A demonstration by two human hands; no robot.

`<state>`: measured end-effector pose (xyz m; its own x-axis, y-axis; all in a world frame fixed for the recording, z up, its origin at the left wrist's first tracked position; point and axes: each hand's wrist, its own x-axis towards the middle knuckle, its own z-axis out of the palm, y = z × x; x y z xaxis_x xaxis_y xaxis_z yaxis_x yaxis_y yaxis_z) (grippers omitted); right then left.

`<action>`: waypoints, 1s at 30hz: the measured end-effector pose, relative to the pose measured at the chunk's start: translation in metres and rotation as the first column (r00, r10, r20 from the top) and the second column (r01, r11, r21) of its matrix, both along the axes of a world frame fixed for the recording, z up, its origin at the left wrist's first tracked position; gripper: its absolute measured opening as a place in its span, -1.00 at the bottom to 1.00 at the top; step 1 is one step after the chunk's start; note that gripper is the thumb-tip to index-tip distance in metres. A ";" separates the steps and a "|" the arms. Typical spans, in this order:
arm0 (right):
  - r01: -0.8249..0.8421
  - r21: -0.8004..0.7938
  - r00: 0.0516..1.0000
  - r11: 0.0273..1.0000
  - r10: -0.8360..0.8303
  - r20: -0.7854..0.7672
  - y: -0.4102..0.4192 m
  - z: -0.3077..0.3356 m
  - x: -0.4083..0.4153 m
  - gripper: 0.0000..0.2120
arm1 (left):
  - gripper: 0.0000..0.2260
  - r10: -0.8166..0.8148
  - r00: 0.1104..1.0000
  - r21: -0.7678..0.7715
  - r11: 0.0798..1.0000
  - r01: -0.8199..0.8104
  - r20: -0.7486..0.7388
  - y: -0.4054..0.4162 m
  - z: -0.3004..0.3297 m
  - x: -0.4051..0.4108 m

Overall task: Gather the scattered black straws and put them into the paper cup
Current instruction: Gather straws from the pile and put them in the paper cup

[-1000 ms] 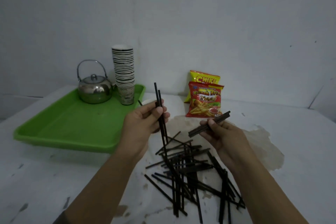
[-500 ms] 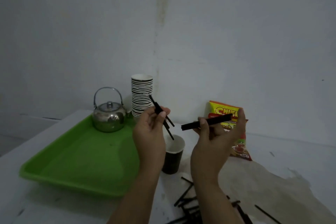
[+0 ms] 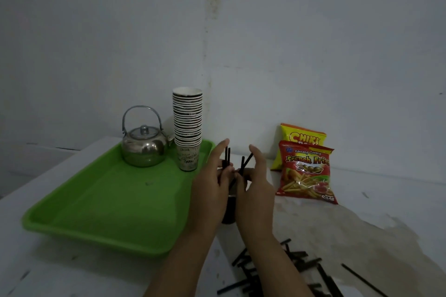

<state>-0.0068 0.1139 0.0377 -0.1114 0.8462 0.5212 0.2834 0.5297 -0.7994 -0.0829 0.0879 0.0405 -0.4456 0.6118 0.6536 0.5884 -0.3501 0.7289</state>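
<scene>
Two hands meet over the dark paper cup (image 3: pixel 228 210). Left hand (image 3: pixel 212 185) pinches thin rigid black straws (image 3: pixel 227 159) upright, forefinger extended; right hand (image 3: pixel 254 183) pinches more, tilted. Loose straws (image 3: pixel 299 263) lie scattered on the matte white table (image 3: pixel 362 236).

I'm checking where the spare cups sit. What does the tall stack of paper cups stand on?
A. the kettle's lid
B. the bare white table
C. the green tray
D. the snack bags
C: the stack of paper cups stands on the far right corner of the green tray, beside the metal kettle.
</scene>
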 end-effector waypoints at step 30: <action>-0.154 -0.082 0.698 0.985 0.167 0.696 -0.080 -0.016 0.186 -0.87 | -0.64 -0.600 0.644 -0.607 0.753 0.254 -0.474 -0.090 -0.034 0.048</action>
